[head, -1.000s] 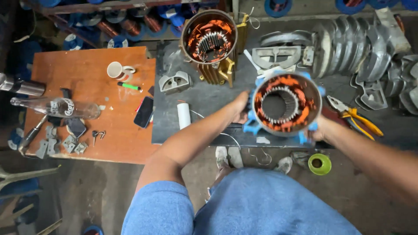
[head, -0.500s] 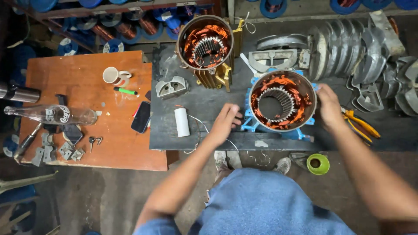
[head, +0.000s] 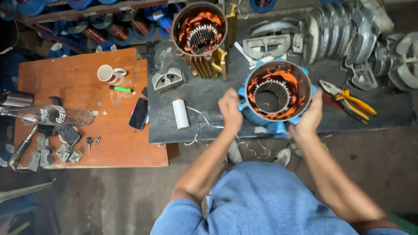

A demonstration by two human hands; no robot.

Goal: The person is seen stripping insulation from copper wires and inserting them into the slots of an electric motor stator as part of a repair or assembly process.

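A blue motor stator with copper windings stands upright on the dark bench top, its bore facing up. My left hand has curled fingers pressed against the stator's left flank at a blue fin. My right hand grips the right side of its rim. Both forearms reach in from below. A white thread spool stands just left of my left hand, with loose thread trailing over the bench edge.
A second, gold-finned stator stands at the back. Yellow-handled pliers lie right of the blue stator, near grey metal end covers. The orange wooden table carries a cup, phone, glass bottle and green marker.
Half a second ago my left hand rested on the bench away from the stator; it has moved right, back against the stator's left side. My right hand stays on the right rim.
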